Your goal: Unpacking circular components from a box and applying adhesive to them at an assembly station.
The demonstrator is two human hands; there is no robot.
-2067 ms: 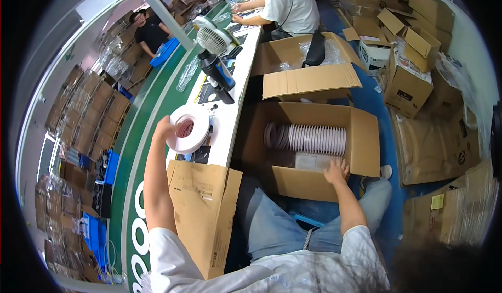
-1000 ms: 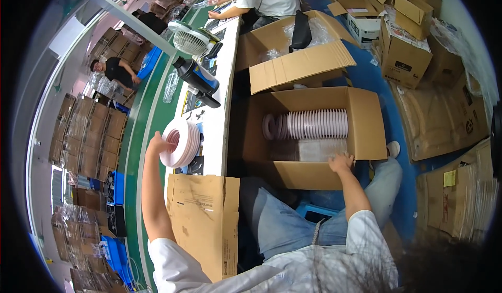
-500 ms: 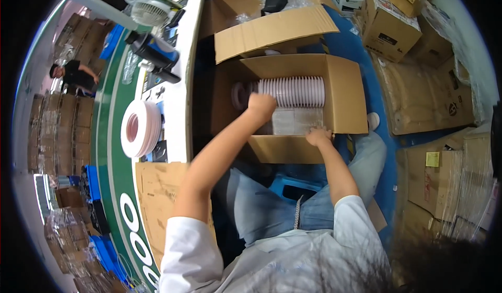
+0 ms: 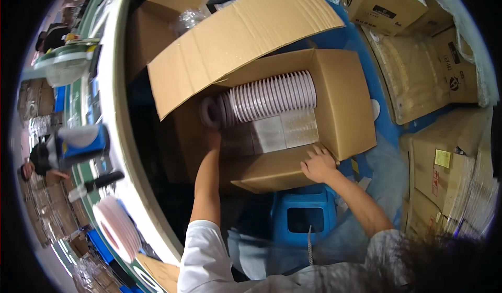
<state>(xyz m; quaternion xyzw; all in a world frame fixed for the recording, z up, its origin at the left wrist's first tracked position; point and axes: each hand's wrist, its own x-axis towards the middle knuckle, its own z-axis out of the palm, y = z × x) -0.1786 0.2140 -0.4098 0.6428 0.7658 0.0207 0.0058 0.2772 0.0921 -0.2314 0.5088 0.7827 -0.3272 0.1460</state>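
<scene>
A row of pale pinkish-white rings [image 4: 274, 97] stands on edge inside an open cardboard box [image 4: 348, 102]. Below the row lie flat, whitish, plastic-wrapped packages [image 4: 272, 134]. My left hand [image 4: 212, 137] reaches into the box's left side, close to the end ring [image 4: 210, 111]; its fingers are dark and blurred, so whether it holds anything cannot be seen. On the top edge of the box's near wall rests my right hand [image 4: 319, 165], fingers spread and nothing in them.
Behind stands another open carton, its flap [image 4: 246, 36] overlapping my box. A white worktable [image 4: 117, 83] runs along the left, bearing a stack of rings [image 4: 116, 227]. A blue stool [image 4: 305, 214] is in front of me. Cartons [image 4: 444, 172] line the right; people are far left.
My left hand has gone from above the row of rings down into the box's left side. My right hand stays at the near wall, while the view has turned and shifted.
</scene>
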